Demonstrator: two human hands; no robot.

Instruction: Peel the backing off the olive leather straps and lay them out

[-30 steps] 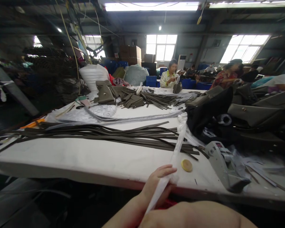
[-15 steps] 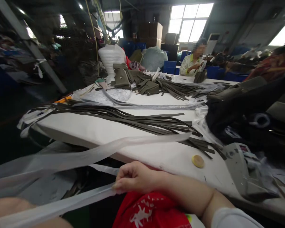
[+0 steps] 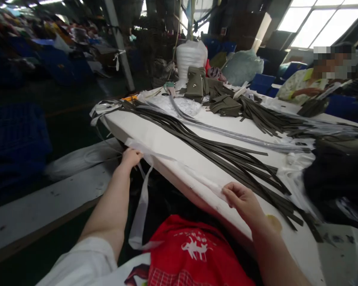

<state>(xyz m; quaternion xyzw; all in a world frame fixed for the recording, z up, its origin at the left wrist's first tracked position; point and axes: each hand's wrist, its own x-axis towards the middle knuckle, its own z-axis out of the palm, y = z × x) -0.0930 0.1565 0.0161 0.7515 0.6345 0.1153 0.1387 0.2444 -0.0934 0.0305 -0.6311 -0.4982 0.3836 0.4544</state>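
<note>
A thin, whitish see-through strip runs between my hands along the near edge of the white table. One length of it hangs in a loop below the table edge, in front of my red apron. My left hand grips the strip near the table's left corner, fingers closed. Over the near edge on the right, my right hand pinches the strip between thumb and fingers. Just beyond both hands lies a long bundle of dark grey-green straps. A yellow round disc is partly hidden by my right forearm.
Olive leather-like pieces and a white foam roll stand at the back. A co-worker sits across the table. Dark fabric is heaped at the right. A long white board lies low on the left.
The view has swung left. My left hand has come up to the table's edge, and my right hand has moved onto the table. The strip, earlier trailing leftward, now stretches along the edge.
</note>
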